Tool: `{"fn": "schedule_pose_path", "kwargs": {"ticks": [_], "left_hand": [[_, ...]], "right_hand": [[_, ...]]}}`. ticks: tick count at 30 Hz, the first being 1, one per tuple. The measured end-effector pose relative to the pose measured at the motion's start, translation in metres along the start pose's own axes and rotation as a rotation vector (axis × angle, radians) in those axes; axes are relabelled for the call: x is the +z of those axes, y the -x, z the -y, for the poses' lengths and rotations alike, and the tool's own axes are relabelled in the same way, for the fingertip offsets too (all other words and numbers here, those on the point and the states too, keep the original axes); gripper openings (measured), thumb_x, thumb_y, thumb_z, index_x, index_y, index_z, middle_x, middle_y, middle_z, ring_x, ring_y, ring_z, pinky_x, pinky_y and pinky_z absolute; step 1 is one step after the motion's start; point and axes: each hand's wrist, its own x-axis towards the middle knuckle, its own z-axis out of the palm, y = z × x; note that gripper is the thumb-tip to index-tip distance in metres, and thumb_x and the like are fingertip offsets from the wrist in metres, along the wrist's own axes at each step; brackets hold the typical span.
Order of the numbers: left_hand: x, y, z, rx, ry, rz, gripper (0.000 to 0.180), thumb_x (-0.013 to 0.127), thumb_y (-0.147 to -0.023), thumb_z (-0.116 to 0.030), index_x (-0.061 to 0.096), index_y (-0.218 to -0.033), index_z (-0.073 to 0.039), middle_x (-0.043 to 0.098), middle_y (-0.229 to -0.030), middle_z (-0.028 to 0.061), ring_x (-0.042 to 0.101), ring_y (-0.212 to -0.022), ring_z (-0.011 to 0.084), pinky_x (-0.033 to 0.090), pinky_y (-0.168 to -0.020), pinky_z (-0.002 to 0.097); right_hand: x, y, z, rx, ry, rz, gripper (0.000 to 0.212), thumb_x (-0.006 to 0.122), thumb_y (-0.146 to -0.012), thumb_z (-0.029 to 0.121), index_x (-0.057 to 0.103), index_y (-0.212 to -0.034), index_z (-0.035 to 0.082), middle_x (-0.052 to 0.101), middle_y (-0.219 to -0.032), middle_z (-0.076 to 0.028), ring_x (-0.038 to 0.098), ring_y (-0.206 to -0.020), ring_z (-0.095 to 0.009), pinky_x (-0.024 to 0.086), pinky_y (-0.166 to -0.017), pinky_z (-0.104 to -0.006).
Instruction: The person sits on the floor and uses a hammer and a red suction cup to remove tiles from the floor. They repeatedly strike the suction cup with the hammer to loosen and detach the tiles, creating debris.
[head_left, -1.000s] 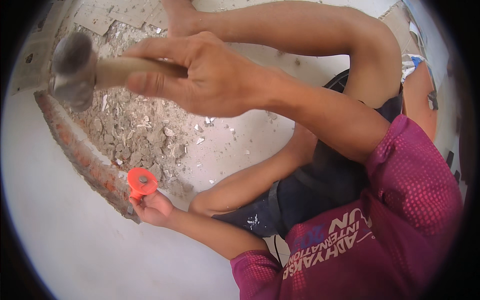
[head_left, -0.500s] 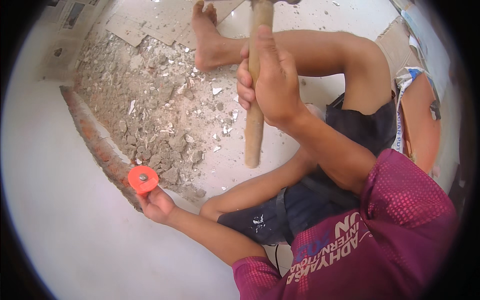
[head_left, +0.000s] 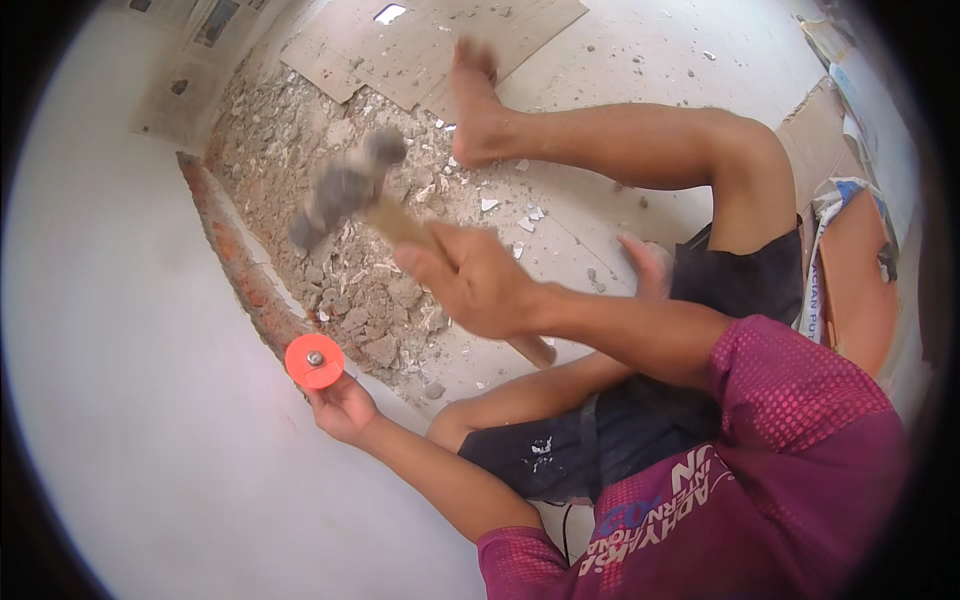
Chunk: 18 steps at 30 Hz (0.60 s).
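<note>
My left hand (head_left: 345,410) is closed round a chisel (head_left: 315,360), seen end-on with its round orange guard and metal striking end toward me. The guard hides the blade and most of my fingers. The chisel is at the lower end of a rough channel (head_left: 232,255) cut into the white wall, where reddish brick shows. In my right hand (head_left: 485,280) is a hammer (head_left: 395,222), gripped by its wooden handle. Its dark metal head, smeared by motion, hangs over the rubble, up and to the right of the chisel and apart from it.
Broken plaster and rubble (head_left: 275,135) lie along the wall's foot. Flat cardboard sheets (head_left: 420,45) cover floor at the far side. My bent legs (head_left: 620,150) frame the floor. An orange-brown panel (head_left: 858,280) and a torn bag (head_left: 820,240) stand at the right.
The hammer has swung down and left, its head coming from the top edge to above the rubble. My left hand still holds the chisel at the channel. The whole view has shifted slightly.
</note>
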Motion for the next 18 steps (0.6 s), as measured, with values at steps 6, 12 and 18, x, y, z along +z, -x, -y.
{"fn": "schedule_pose_path", "kwargs": {"ticks": [6,12,18], "left_hand": [[0.006,0.013,-0.008,0.053,-0.035,-0.025,0.039,0.043,-0.099,-0.01,0.037,-0.13,0.011,0.046,-0.134,0.0228,0.048,-0.123,0.0323,0.044,-0.103,0.0466],[0.018,0.004,-0.006,0.023,-0.012,0.008,0.04,0.04,-0.099,-0.008,0.035,-0.133,0.012,0.044,-0.135,0.0255,0.046,-0.125,0.0357,0.042,-0.105,0.0485],[0.001,0.009,-0.009,0.025,0.046,-0.035,0.036,0.041,-0.099,-0.011,0.041,-0.128,0.01,0.052,-0.128,0.0208,0.054,-0.116,0.0312,0.046,-0.101,0.044]], "right_hand": [[0.037,-0.018,0.048,-0.144,-0.743,-0.244,0.037,0.044,-0.099,0.041,0.049,-0.093,0.004,0.048,-0.058,-0.006,0.051,-0.051,-0.016,0.042,-0.048,-0.0308],[0.051,0.03,-0.024,-0.06,0.226,0.321,0.034,0.054,-0.094,0.033,0.056,-0.093,-0.002,0.056,-0.068,-0.015,0.059,-0.061,-0.025,0.046,-0.058,-0.0388],[-0.005,-0.055,0.099,-0.248,-0.345,-0.108,0.041,0.044,-0.099,0.038,0.049,-0.075,0.005,0.049,-0.053,-0.003,0.047,-0.044,-0.008,0.037,-0.039,-0.027]]}}
